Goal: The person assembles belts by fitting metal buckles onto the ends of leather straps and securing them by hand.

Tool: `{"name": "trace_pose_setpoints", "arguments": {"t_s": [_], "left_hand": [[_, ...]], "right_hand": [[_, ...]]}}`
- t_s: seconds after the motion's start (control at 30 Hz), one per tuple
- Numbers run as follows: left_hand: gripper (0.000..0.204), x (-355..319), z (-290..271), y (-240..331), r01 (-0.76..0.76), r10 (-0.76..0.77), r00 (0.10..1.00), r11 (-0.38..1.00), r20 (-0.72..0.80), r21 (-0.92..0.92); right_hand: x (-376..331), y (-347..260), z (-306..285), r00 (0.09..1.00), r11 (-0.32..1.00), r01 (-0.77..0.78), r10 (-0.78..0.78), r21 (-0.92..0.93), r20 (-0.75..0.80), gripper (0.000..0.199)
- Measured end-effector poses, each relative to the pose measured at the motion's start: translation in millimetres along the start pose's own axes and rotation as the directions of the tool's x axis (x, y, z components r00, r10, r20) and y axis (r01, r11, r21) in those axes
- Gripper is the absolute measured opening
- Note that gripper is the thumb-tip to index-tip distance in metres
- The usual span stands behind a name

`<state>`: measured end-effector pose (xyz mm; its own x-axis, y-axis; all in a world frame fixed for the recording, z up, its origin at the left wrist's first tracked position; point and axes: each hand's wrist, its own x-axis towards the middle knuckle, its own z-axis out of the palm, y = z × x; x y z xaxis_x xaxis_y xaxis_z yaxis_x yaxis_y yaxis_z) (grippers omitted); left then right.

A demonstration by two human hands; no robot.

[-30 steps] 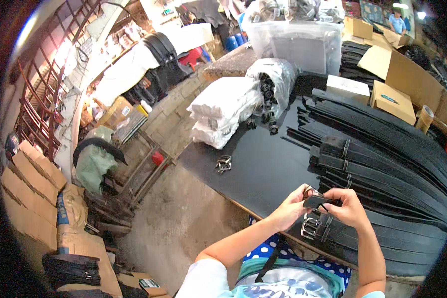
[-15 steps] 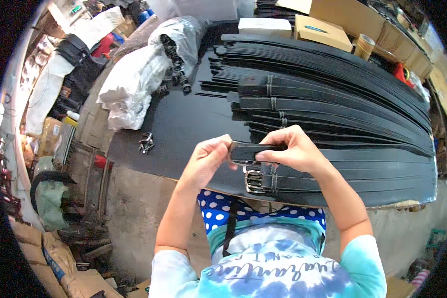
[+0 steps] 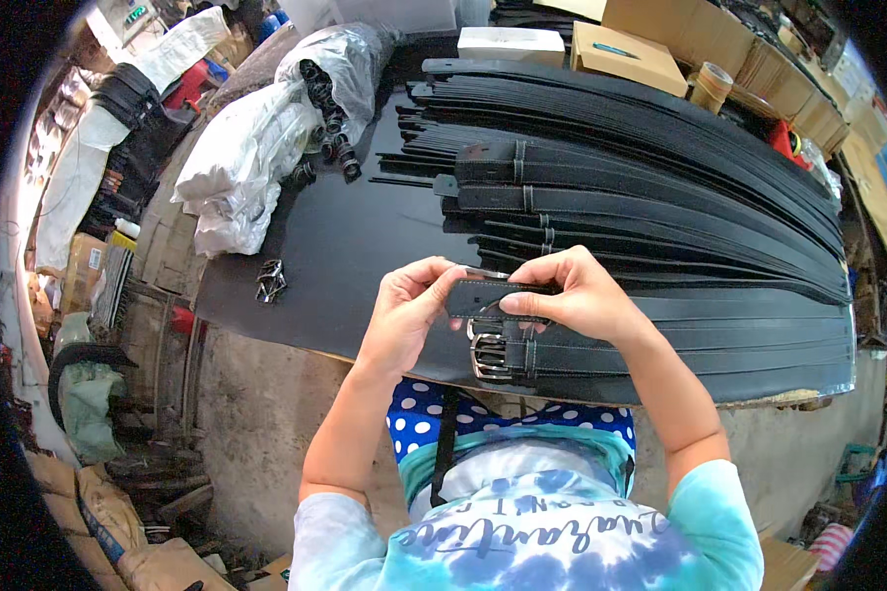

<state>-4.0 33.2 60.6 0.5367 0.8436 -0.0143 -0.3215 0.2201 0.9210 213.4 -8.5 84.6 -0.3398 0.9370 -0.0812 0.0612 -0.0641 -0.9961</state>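
Between my two hands, above the near edge of the table, is the end of a black leather belt (image 3: 476,299) with light stitching. My left hand (image 3: 411,303) pinches its tip, where a sliver of metal shows along the upper side. Thumb and fingers of my right hand (image 3: 583,298) are closed on the strap a little further along. Just below lie finished-looking belts with silver buckles (image 3: 489,357) and a stitched keeper loop (image 3: 528,357). Several more black belts (image 3: 601,205) fan out beyond my right hand.
A small heap of silver metal parts (image 3: 271,281) lies on the black tabletop (image 3: 350,241) at left. Behind it, a plastic bag (image 3: 241,148) spills black loops (image 3: 337,148). A white box (image 3: 511,45), a cardboard box (image 3: 629,57) and tape rolls (image 3: 710,87) stand at the back.
The belt end has tilted in my hands, so its flat stitched face now shows. Both hands keep their hold. The whole view has shifted slightly.
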Motion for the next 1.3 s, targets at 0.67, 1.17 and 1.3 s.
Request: {"name": "trace_pose_setpoints", "arguments": {"t_s": [0.67,1.17,1.3], "left_hand": [[0.016,13.4,15.6,-52.3,0.339,-0.233,0.915,0.887,0.331,-0.313],[0.023,-6.7,30.0,-32.6,-0.075,0.075,0.992,0.997,-0.097,0.01],[0.012,-1.2,39.0,-48.0,-0.189,0.172,0.951,0.981,-0.257,-0.045]], "right_hand": [[-16.7,2.6,1.8,0.996,0.997,0.046,-0.05,0.065,0.075,0.012],[-9.8,-4.2,9.8,0.923,0.884,0.048,-0.217,-0.465,-0.318,0.019],[-6.0,4.9,10.1,0.893,0.841,0.096,-0.309,-0.533,-0.327,0.02]]}}
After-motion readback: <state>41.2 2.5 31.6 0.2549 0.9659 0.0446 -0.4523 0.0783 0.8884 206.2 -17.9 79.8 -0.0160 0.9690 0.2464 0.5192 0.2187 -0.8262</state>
